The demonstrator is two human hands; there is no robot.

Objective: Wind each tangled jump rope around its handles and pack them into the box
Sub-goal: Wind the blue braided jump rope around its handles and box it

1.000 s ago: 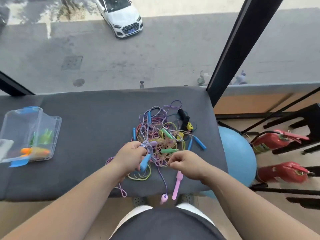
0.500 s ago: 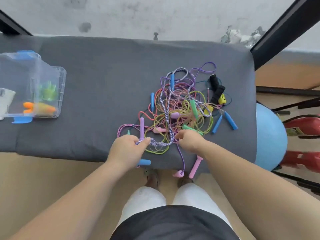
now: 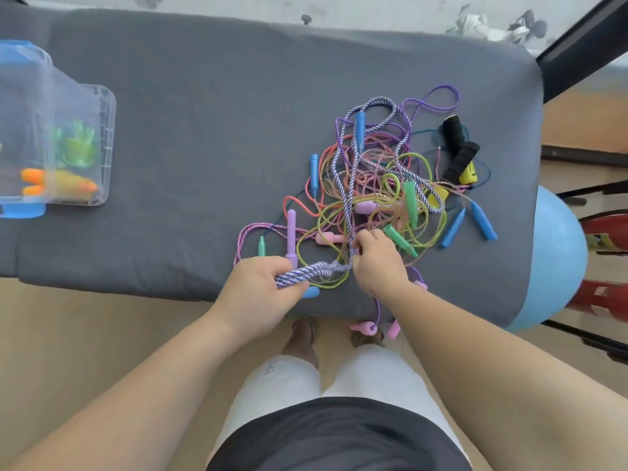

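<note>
— Where does the blue-and-white rope (image 3: 307,274) sit, and which way does it run?

— At the near edge of the grey counter (image 3: 204,130). The bundled part lies roughly left to right between the two hands, then bends and climbs away from the person into the tangle of ropes (image 3: 384,178).

— And the hands?

— The left hand (image 3: 261,294) has its fingers clamped on the bundle with a blue handle (image 3: 311,293) poking out beside them. The right hand (image 3: 377,263) pinches the rope at the bend.

— Anything else?

— The clear box (image 3: 57,137) stands far left, holding green and orange things.

— What differs from half a second ago?

— The camera has tipped lower, and the bundle in the left hand looks thicker.
</note>
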